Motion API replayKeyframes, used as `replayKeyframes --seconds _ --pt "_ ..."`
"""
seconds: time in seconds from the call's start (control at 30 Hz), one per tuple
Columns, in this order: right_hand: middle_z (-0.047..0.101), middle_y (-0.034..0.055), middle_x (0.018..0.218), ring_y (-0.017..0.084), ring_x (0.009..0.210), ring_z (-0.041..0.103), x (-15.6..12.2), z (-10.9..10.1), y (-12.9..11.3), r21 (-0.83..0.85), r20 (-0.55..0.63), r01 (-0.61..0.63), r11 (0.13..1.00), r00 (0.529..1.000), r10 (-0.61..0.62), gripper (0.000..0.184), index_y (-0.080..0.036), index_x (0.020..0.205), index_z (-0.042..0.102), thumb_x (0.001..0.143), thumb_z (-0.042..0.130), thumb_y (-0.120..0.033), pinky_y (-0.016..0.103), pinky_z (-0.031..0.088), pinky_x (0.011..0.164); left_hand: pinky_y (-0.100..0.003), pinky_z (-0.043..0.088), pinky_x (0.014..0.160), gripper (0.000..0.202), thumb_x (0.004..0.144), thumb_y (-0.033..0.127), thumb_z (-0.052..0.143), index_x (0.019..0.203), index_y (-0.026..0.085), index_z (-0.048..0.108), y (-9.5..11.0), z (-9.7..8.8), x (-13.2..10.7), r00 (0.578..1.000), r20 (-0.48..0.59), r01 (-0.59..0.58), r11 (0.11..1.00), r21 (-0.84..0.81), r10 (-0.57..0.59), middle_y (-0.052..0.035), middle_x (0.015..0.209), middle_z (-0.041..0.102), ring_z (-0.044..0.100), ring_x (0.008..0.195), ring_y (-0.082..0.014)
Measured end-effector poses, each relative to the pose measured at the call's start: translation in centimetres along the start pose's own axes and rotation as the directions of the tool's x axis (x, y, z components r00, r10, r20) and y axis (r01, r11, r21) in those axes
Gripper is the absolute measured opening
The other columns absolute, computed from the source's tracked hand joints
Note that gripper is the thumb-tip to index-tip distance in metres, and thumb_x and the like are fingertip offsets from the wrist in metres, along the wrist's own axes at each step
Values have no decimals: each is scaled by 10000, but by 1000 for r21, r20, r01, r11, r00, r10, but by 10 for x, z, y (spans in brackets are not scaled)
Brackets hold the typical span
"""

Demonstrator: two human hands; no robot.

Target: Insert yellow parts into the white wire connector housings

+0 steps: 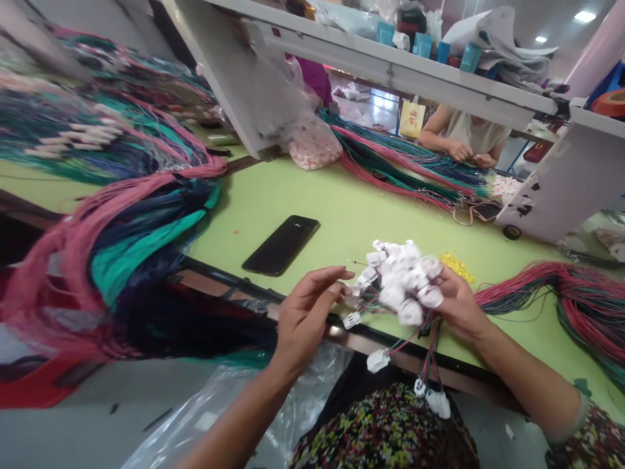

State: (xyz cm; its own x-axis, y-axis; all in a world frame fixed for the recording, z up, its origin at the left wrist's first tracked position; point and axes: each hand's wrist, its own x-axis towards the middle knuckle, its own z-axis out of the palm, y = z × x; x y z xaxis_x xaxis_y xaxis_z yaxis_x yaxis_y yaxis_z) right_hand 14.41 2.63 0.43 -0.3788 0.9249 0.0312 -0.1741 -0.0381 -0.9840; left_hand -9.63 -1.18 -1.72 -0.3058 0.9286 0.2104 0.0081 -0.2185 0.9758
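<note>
A bunch of white plastic connectors (395, 273) on thin red, green and dark wires is gathered above the table's front edge. My right hand (459, 303) is closed around its right side, with part of the fingers hidden behind the connectors. At the left of the bunch, my left hand (312, 306) has thumb and fingers pinched at a white connector (351, 294), slightly blurred. Several connectors dangle below on their wires, among them one white connector (378, 360) over my lap. Small yellow pieces (456, 266) lie in a pile just behind my right hand.
A black phone (282, 245) lies on the green table (234, 195). Thick pink, green and navy wire bundles (146, 241) hang over the left edge; another wire bundle (561, 286) is at right. Behind stand a shelf (390, 58), a bag of small parts (315, 143) and a co-worker (469, 140).
</note>
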Motion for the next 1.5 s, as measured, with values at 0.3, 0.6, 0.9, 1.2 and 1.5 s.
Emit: replayKeyframes --seconds 0.3,0.6,0.9,1.2,1.5 --pt "686 -13 893 151 756 641 7 -6 2 327 -36 -62 943 996 78 438 -232 1024 626 630 786 -128 272 526 721 -482 517 927 446 836 148 612 1261 282 638 -4 0 -6 717 558 -601 776 190 418 -73 1124 738 635 1065 -276" --pt "684 -21 861 136 749 634 6 0 4 224 -17 -37 974 999 41 366 -222 979 584 674 771 -143 257 507 701 -340 554 682 485 821 429 686 1244 232 556 14 11 -13 563 795 490 866 -101 -226 -137 1195 697 700 923 -253" --pt "582 98 1295 292 1201 560 -11 -8 -13 -459 314 151 875 949 1 832 -252 1366 441 643 854 -235 475 436 1051 -210 401 430 500 577 89 672 1059 220 695 39 32 -4 728 513 536 844 -15 -454 31 622 647 520 476 -119" --pt "633 95 1122 292 1076 591 -13 10 1 -530 155 217 820 975 -158 467 -212 1098 617 675 811 -251 456 512 915 -231 458 422 415 739 212 656 1153 217 678 64 43 3 693 638 372 924 82 -336 24 592 643 555 453 -133" --pt "596 27 778 211 789 569 6 -11 -3 147 -238 103 984 969 -66 294 -227 714 612 718 748 -488 370 510 809 -490 512 1009 473 923 374 564 1379 246 545 40 37 17 867 477 -196 979 60 144 -135 1350 640 634 1165 -302"
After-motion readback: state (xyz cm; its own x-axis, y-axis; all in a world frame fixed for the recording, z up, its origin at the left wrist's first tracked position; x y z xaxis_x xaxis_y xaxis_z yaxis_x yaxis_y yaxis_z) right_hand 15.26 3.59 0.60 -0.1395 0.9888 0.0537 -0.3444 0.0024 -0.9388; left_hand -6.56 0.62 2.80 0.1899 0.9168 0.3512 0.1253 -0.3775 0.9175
